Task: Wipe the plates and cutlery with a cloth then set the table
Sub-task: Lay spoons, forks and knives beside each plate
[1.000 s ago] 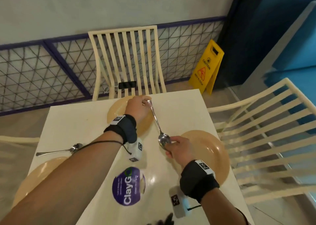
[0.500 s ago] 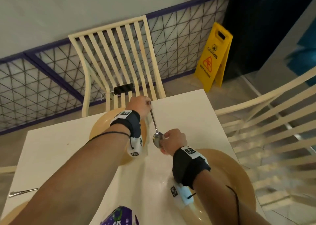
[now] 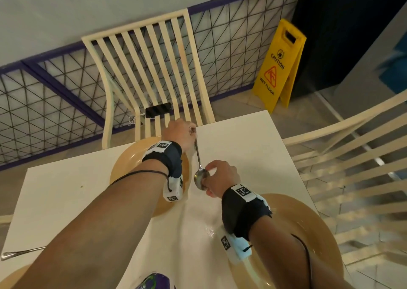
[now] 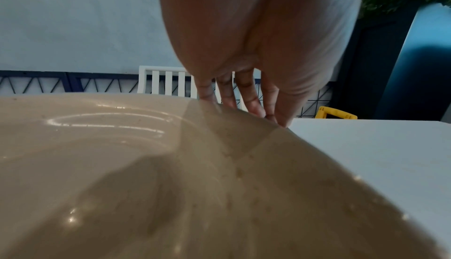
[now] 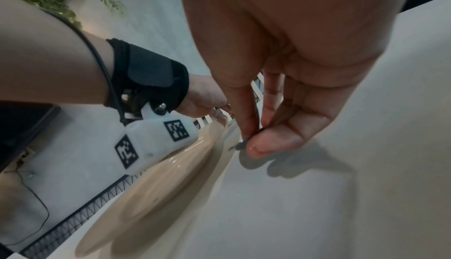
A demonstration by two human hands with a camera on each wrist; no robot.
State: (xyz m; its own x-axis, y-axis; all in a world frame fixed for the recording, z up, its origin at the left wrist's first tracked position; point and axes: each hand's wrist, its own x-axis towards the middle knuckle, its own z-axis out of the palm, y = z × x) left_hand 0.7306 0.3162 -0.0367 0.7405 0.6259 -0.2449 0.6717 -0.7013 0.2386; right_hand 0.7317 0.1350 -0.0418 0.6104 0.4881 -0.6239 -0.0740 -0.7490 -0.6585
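Note:
A metal spoon (image 3: 199, 165) lies just right of the far tan plate (image 3: 132, 163) on the white table (image 3: 242, 148). My left hand (image 3: 189, 132) holds the tip of its handle beside that plate's far rim. My right hand (image 3: 208, 178) pinches the spoon's bowl between thumb and fingers, and in the right wrist view a dark sliver of the spoon (image 5: 240, 144) shows in that pinch. In the left wrist view my fingers (image 4: 244, 99) reach down behind the plate (image 4: 146, 166), which hides their tips. A second plate (image 3: 308, 233) lies under my right forearm.
A third plate (image 3: 11, 277) and another piece of cutlery (image 3: 22, 253) lie at the near left. A purple round label (image 3: 152, 282) shows at the bottom edge. Cream slatted chairs stand at the far side (image 3: 149, 68) and right (image 3: 352, 167). A yellow wet-floor sign (image 3: 279, 64) stands beyond.
Both hands kept hold of the spoon and carried it toward the far edge, from slanting between the two plates to lying alongside the far plate. The view tilted downward.

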